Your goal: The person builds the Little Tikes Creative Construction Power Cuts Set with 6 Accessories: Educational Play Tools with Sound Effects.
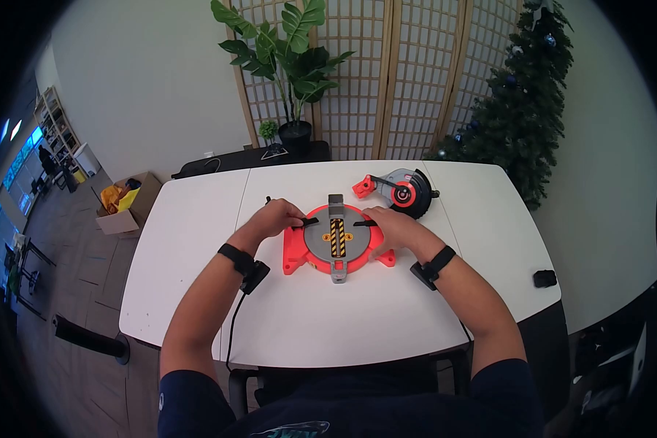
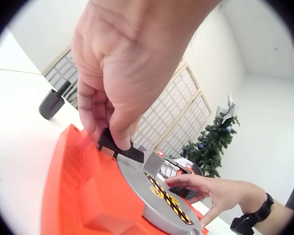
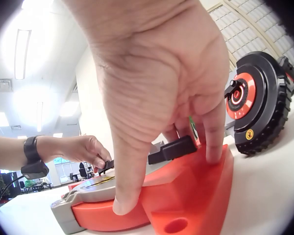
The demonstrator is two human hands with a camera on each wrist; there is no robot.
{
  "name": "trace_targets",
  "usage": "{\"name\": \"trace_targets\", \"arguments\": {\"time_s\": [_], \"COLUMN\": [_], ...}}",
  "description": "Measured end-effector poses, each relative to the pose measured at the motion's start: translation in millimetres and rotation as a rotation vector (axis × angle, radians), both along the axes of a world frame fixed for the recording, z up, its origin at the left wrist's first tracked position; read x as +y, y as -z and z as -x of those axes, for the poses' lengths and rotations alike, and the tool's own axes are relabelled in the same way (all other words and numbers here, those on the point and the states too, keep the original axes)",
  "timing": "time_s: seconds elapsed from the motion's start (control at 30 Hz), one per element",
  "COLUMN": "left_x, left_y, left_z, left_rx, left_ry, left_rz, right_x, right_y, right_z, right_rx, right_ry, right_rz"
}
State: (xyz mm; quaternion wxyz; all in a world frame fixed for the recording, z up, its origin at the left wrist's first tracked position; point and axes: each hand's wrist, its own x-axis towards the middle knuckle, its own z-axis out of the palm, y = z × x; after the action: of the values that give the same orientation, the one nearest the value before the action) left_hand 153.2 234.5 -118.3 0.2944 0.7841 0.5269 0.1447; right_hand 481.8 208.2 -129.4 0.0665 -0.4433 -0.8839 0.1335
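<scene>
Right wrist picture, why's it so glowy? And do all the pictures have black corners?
Right wrist view: ceiling lights glare white at upper left, corners black; head view: corners black, the table looking bowed; left wrist view: corners black too, no such glare.

place: office-like | shelving (image 1: 57, 125) | grey floor (image 1: 87, 292) | ceiling vent (image 3: 4, 85) | ceiling light (image 3: 22, 54)

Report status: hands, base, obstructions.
Left hand pinches black tab; right hand spread at red base. Base flat on table. Wheel piece close beyond right hand.
</scene>
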Motion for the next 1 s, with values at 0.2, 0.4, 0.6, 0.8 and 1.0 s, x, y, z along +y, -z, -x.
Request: {"name": "trace_targets", "arguments": {"time_s": [0.2,0.4,0.6,0.8,1.0], "left_x": [-2.6,-3.1,-7.7,-12.0,-5.1], "left_y": [-0.9,2.2,7.4,8.0,6.6], "left_z": [-6.0,-5.0,-1.1,0.3,1.7], "left_rx": [0.105,0.057,-0.018,0.028,0.033], "left_ry": [0.025,0.035,0.024,0.049,0.084], "left_rz": [-0.042,-0.098,-0.085,-0.152,-0.132], "right_x": [-0.7,-1.0,-2.3,-4.9,-4.0], "right_y": [1.4,4.4,4.3,5.2,1.4], "right_z": [0.0,0.6,2.2,2.9,4.2], "right_rx": [0.005,0.025,0.036,0.039,0.024], "right_ry": [0.000,0.009,0.024,0.028,0.032], "right_rz": [0.020,-0.011,-0.022,-0.027,-0.006]}}
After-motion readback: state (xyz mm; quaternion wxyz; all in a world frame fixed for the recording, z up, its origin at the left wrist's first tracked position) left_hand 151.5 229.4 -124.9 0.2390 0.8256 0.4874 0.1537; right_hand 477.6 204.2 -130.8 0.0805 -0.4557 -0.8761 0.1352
